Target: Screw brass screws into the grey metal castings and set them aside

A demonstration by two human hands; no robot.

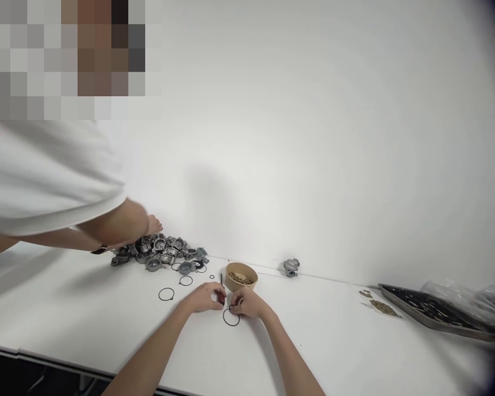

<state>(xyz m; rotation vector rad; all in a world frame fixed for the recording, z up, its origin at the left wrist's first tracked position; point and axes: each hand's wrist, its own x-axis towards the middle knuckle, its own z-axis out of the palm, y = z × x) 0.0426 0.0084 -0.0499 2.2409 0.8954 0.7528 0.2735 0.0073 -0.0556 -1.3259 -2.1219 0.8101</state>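
Observation:
My left hand (206, 297) is closed round a small tool with a dark reddish handle (221, 298) and a thin dark shaft pointing away from me, which looks like a screwdriver. Close beside it, my right hand (248, 302) pinches the upper edge of a thin black rubber ring (231, 324) at the white tabletop. The fingertips hide part of that ring. Just beyond both hands stands a round tan bowl (251, 285) with small brass-coloured parts (240, 279) inside. More black rubber rings (166, 294) lie left of my hands.
A heap of grey metal housings (165, 254) lies back left, where a co-worker's arm (115, 223) reaches in. One metal housing (291, 267) sits by the wall. At right are a dark tray (437, 324), loose brass parts (383, 308) and clear plastic bags (457, 294).

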